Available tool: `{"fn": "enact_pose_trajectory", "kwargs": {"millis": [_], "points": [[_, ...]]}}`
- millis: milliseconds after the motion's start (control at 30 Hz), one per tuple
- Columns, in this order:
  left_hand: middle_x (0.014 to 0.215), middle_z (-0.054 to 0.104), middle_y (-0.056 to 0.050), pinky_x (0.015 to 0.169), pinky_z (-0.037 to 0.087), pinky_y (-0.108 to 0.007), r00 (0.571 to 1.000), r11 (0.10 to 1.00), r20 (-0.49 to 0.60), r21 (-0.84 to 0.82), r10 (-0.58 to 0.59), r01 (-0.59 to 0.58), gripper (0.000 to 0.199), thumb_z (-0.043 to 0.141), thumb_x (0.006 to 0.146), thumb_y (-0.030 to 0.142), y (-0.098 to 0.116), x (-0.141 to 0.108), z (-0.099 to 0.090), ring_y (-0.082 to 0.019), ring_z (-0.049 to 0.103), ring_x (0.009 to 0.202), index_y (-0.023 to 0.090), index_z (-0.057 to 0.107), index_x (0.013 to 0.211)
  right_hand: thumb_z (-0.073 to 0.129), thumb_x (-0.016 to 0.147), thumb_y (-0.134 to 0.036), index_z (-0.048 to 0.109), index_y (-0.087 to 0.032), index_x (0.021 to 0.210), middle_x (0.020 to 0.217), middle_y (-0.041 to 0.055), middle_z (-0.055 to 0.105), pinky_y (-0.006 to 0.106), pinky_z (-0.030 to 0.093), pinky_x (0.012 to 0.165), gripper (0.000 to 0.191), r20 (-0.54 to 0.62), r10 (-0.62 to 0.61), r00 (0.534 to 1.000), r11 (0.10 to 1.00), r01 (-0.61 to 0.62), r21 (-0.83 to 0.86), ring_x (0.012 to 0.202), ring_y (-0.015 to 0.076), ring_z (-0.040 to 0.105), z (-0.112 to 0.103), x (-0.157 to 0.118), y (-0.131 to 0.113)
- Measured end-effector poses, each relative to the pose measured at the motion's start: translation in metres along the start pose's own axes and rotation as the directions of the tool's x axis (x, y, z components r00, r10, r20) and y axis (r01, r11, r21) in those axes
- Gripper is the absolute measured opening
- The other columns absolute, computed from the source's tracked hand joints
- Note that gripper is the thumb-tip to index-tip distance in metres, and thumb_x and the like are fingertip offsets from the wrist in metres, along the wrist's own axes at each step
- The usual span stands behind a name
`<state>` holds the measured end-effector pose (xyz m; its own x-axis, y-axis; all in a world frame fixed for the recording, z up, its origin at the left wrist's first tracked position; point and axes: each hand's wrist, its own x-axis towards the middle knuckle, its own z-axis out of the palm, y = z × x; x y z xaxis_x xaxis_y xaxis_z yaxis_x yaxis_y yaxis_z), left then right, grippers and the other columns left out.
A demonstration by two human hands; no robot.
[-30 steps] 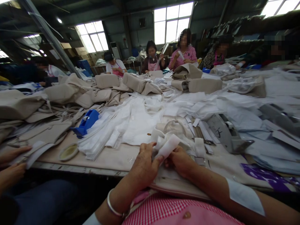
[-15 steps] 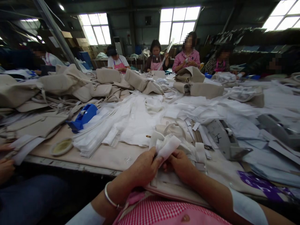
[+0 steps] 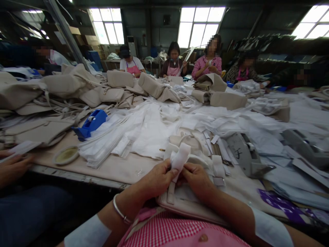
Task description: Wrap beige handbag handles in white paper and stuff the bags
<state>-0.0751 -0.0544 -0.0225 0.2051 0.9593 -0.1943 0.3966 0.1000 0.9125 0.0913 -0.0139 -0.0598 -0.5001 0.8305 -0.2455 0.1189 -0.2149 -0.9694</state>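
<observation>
A strip of white wrapping (image 3: 181, 155) stands up between my two hands, around a part of a beige bag. My left hand (image 3: 159, 176) is closed on the strip, thumb on its lower end. Close beside it, my right hand (image 3: 196, 178) pinches at the strip's right edge; its fingertips are partly hidden. Beneath both hands lies the beige bag (image 3: 190, 207), at the table's front edge against a pink checked apron. The bag's strap (image 3: 192, 139) curves just beyond my hands.
Blue tape dispenser (image 3: 91, 125) and round dish (image 3: 66, 155) at left; grey tape dispenser (image 3: 245, 154) at right. White sheets (image 3: 151, 132) and beige bags (image 3: 61, 85) cover the table's middle and far side. Another person's hands (image 3: 14, 168) work at far left; several people sit opposite.
The white strip now stands more upright and its top has shifted left. My hands stay close together. At far left, the other person's hands have moved further into view.
</observation>
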Motion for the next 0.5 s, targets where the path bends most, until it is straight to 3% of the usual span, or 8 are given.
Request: {"fn": "enact_pose_trajectory", "kwargs": {"millis": [67,133,200,300,400,433,500], "points": [[0.096,0.071,-0.005,0.078,0.048,-0.028,1.0,1.0,-0.01,0.015,-0.004,0.004,0.027,0.047,0.089,0.028,0.001,-0.001,0.002,-0.019,0.063,0.087,0.017,0.061,0.11,0.055,0.085,-0.041,0.065,-0.018,0.07,0.061,0.0021,0.063,0.028,0.049,0.054,0.029,-0.017,-0.089,0.996,0.983,0.085,-0.16,0.053,0.0159,0.059,-0.003,0.0,0.003],[0.091,0.07,-0.004,0.075,0.047,-0.028,1.0,0.999,-0.015,0.037,0.003,-0.003,0.024,0.046,0.089,0.028,0.002,-0.001,0.004,-0.019,0.063,0.083,0.017,0.061,0.104,0.05,0.087,-0.026,0.064,-0.018,0.071,0.067,0.0036,0.065,0.027,0.047,0.058,0.023,-0.004,-0.251,0.968,0.886,0.228,-0.404,0.06,0.0166,0.059,-0.009,0.0,0.005],[0.085,0.069,-0.004,0.072,0.047,-0.028,1.0,0.998,0.0,0.068,0.009,-0.009,0.021,0.044,0.09,0.029,0.002,-0.002,0.005,-0.019,0.063,0.079,0.018,0.06,0.099,0.048,0.085,-0.017,0.065,-0.017,0.075,0.075,0.0056,0.067,0.029,0.046,0.065,0.02,0.07,-0.388,0.919,0.707,0.346,-0.616,0.069,0.0181,0.061,-0.017,-0.003,0.003],[0.079,0.068,-0.004,0.066,0.045,-0.028,1.0,0.99,0.01,0.14,-0.019,0.017,0.021,0.042,0.092,0.032,0.001,-0.002,0.005,-0.019,0.062,0.072,0.018,0.057,0.095,0.05,0.087,-0.017,0.063,-0.017,0.074,0.075,0.0069,0.066,0.03,0.043,0.065,0.019,0.15,-0.507,0.849,0.431,0.4,-0.809,0.069,0.0187,0.06,-0.031,-0.014,-0.008],[0.08,0.068,-0.006,0.063,0.044,-0.029,0.998,0.969,-0.029,0.237,-0.061,0.066,0.022,0.041,0.092,0.034,-0.001,-0.002,0.005,-0.02,0.061,0.071,0.018,0.056,0.095,0.054,0.089,-0.023,0.06,-0.019,0.068,0.068,0.0062,0.061,0.031,0.043,0.064,0.022,0.227,-0.654,0.722,0.163,0.427,-0.89,0.065,0.0183,0.056,-0.045,-0.028,-0.026],[0.082,0.068,-0.007,0.063,0.044,-0.029,0.997,0.961,-0.036,0.267,-0.064,0.071,0.023,0.042,0.092,0.035,-0.001,-0.002,0.004,-0.02,0.062,0.072,0.018,0.057,0.096,0.056,0.089,-0.024,0.062,-0.019,0.072,0.074,0.008,0.063,0.033,0.045,0.071,0.018,0.284,-0.682,0.674,0.079,0.454,-0.887,0.072,0.0202,0.059,-0.049,-0.031,-0.032],[0.09,0.07,-0.009,0.067,0.045,-0.03,0.999,0.955,-0.027,0.293,-0.031,0.037,0.026,0.042,0.092,0.037,-0.001,-0.002,0.005,-0.022,0.063,0.078,0.018,0.058,0.099,0.06,0.088,-0.027,0.067,-0.019,0.095,0.104,0.0135,0.067,0.042,0.042,0.092,0.013,0.433,-0.668,0.605,-0.079,0.521,-0.85,0.103,0.0281,0.059,-0.052,-0.029,-0.042]]}}
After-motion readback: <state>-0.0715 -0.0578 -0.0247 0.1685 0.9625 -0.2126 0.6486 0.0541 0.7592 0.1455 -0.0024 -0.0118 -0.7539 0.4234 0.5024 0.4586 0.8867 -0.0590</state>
